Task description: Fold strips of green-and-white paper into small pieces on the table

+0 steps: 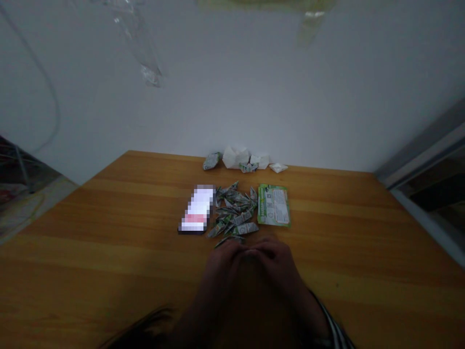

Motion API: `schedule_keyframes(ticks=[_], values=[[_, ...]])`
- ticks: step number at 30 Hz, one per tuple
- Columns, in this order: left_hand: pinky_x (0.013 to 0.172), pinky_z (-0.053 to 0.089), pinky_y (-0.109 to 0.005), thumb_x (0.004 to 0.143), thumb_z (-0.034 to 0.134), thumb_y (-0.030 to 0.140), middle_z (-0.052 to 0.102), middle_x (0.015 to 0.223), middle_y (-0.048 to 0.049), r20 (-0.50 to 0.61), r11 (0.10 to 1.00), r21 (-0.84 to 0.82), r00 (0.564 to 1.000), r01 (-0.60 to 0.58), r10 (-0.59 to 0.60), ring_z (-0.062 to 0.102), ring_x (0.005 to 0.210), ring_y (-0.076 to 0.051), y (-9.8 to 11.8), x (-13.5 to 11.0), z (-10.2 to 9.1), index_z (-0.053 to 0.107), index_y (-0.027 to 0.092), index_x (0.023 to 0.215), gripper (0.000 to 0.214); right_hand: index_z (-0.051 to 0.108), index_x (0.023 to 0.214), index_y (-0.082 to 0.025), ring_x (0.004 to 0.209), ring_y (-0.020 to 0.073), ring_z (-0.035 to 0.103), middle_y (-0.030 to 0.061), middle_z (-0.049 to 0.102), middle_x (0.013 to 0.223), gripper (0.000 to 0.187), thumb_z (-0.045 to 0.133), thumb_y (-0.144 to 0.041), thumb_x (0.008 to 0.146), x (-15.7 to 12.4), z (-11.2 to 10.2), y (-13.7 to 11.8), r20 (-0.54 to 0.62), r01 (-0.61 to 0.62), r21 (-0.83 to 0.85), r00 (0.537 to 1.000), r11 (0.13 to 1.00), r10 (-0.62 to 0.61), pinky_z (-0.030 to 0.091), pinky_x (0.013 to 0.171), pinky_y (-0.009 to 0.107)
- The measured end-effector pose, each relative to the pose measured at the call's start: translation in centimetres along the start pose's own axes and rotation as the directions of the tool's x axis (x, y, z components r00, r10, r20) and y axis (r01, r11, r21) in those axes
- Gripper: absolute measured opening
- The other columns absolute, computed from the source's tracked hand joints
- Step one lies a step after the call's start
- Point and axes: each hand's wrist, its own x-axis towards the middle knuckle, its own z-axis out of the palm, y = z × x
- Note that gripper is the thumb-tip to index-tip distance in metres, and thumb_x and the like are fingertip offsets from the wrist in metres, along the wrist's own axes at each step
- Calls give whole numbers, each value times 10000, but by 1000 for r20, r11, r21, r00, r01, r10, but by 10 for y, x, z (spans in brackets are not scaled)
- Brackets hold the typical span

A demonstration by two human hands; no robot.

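1. On the middle of the bench lies a loose pile of folded printed paper pieces.
2. At the pile's 6 o'clock, one folded piece lies closest to the hands.
3. From the pile, the left hand is towards 6 o'clock and the right hand towards 5; their fingertips meet.
4. Each grip looks pinched, but shadow hides whether anything is grasped; I cannot tell.
5. At 3 o'clock, a green-edged printed packet lies flat.
6. At 9 o'clock lies a phone, its screen lit and pixelated.
7. Towards 12, crumpled white papers sit near the wall; at 11, a printed crumpled bundle.
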Motion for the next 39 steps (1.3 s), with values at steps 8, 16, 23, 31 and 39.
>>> schedule_keyframes(ticks=[8,16,23,31,39], values=[[682,494,-325,826,487,178,717,777,-78,-178,986,71,975,148,-134,664,736,-234,-6,-1,4,665,169,781,184,744,822,-180,745,224,706,54,760,799,149,676,-309,786,-7,17,-1,-90,-166,115,980,979,177,546,690,303],[763,507,-321,879,466,212,720,931,-99,-63,998,45,997,-33,36,667,848,-224,-4,-3,8,678,166,947,227,734,894,-187,788,209,709,52,763,860,139,633,-218,804,-8,16,-6,-161,-6,43,987,999,13,548,727,289],[692,505,-295,868,535,264,721,827,-70,-5,998,-16,998,55,-55,669,761,-210,2,-2,6,690,167,862,183,722,871,-193,739,193,699,37,753,819,135,613,-165,796,-8,12,-2,-83,74,-87,993,993,-81,529,676,265],[701,512,-303,819,576,272,706,824,-70,-95,983,-132,986,125,-138,665,767,-219,6,-2,7,672,155,842,153,708,797,-184,711,193,687,42,738,774,99,662,-272,797,-12,23,-3,-170,-68,178,980,982,98,536,651,266],[594,509,-245,735,596,249,670,695,-4,-147,800,-564,929,204,-340,636,651,-170,-5,7,6,634,168,788,104,608,876,-205,695,159,656,16,677,823,106,600,-309,859,-9,24,-6,-153,-38,560,977,827,149,549,610,251]])
